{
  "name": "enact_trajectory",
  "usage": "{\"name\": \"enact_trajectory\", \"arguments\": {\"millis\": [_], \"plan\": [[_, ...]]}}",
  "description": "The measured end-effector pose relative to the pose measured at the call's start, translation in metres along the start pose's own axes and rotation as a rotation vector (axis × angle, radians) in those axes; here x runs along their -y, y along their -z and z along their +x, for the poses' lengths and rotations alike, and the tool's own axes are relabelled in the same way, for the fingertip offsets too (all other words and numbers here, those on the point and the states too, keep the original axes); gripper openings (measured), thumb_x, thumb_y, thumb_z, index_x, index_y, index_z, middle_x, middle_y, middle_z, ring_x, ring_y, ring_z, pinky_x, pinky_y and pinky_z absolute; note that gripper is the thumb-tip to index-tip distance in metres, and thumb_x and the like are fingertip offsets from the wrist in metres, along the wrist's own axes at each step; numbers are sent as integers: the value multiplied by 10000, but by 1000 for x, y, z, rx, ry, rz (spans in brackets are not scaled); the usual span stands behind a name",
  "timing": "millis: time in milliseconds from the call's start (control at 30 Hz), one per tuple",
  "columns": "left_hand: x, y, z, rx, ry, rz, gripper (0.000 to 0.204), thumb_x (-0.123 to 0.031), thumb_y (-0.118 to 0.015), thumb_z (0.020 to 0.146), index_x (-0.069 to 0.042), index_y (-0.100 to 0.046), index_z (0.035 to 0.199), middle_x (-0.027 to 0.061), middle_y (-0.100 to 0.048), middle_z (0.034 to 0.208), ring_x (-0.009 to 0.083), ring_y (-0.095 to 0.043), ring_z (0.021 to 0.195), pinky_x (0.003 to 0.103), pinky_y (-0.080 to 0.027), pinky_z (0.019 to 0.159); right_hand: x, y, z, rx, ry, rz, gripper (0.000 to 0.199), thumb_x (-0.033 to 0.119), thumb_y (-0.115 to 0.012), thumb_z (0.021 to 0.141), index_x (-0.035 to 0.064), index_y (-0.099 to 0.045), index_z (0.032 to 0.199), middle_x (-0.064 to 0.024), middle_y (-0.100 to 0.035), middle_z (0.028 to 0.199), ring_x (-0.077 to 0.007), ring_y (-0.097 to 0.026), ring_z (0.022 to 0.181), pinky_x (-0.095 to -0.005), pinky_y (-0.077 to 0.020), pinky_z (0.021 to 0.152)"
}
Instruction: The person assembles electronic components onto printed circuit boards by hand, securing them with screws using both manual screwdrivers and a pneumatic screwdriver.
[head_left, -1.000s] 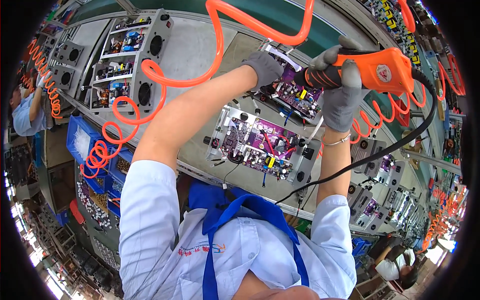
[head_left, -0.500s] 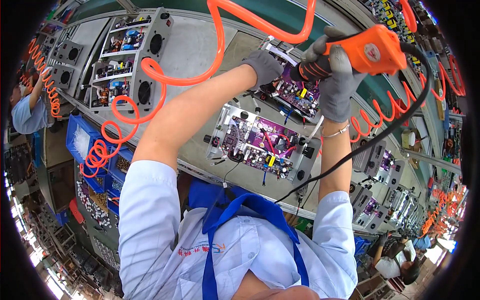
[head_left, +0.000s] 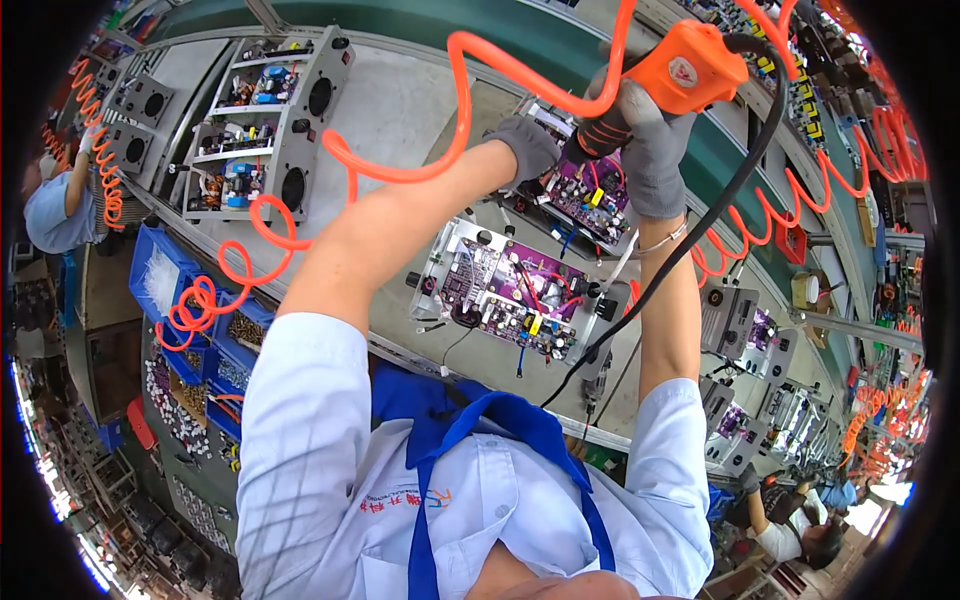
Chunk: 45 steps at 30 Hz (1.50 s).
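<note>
The tip of the orange power screwdriver (head_left: 668,82) is hidden behind the gloved left hand (head_left: 528,148), whose grip cannot be told. A round pale label is seen on the tool's orange body. The tool is gripped by the gloved right hand (head_left: 652,150), above the purple circuit board (head_left: 582,195).

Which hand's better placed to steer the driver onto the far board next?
Probably the right hand: it wraps the orange driver by its body. The left hand only pinches the black front end, right above the far purple board, so it suits guiding the tip.
</note>
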<state>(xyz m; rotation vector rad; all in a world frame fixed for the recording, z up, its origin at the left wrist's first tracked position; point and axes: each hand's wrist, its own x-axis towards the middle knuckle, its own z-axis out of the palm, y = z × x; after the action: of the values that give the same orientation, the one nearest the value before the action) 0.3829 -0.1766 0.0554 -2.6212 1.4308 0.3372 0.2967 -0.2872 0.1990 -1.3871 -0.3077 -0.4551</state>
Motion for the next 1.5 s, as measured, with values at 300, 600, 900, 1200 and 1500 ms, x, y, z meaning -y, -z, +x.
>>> {"name": "enact_trajectory", "arguments": {"millis": [300, 600, 900, 1200, 1500], "plan": [[-27, -1, -52, -83, 456, -2085, 193, -93, -498, 893, 20, -522, 1049, 117, -587, 828, 165, -587, 744, 272, -514, 642, 69, 48, -41, 15, 343, 198, 592, 393, -600, 795, -11, -490, 1213, -91, -523, 801, -187, -489, 589, -343, -423, 529], [-53, -46, -45, -109, 252, -2520, 326, -251, -566, 925, 5, -551, 1126, 110, -640, 988, 165, -660, 817, 180, -553, 603, 63, 58, -66, -111, 426, 194, 548, 442, -555, 837, 25, -524, 1191, -73, -491, 776, -169, -476, 596, -342, -432, 523], [-44, -63, -40, -32, 47, -2744, 301, -323, -548, 932, -47, -574, 1050, 19, -567, 854, 85, -568, 680, 160, -495, 500, 49, 53, -60, -117, 409, 240, 535, 422, -557, 843, 21, -522, 1195, -83, -520, 800, -175, -496, 612, -350, -441, 547], [-45, -80, -34, -97, 127, -2938, 206, -201, -537, 941, -27, -570, 1045, 32, -569, 907, 103, -575, 721, 177, -532, 575, 44, 56, -59, -169, 397, 246, 565, 434, -549, 823, 21, -508, 1207, -81, -526, 800, -186, -509, 612, -364, -452, 560], [-53, -56, -39, -257, 87, -3043, 162, -125, -523, 940, 6, -586, 1013, 76, -609, 841, 142, -614, 698, 207, -566, 602, 42, 56, -58, -173, 359, 247, 569, 427, -552, 813, 21, -499, 1208, -82, -529, 808, -196, -518, 632, -401, -460, 580]]}}
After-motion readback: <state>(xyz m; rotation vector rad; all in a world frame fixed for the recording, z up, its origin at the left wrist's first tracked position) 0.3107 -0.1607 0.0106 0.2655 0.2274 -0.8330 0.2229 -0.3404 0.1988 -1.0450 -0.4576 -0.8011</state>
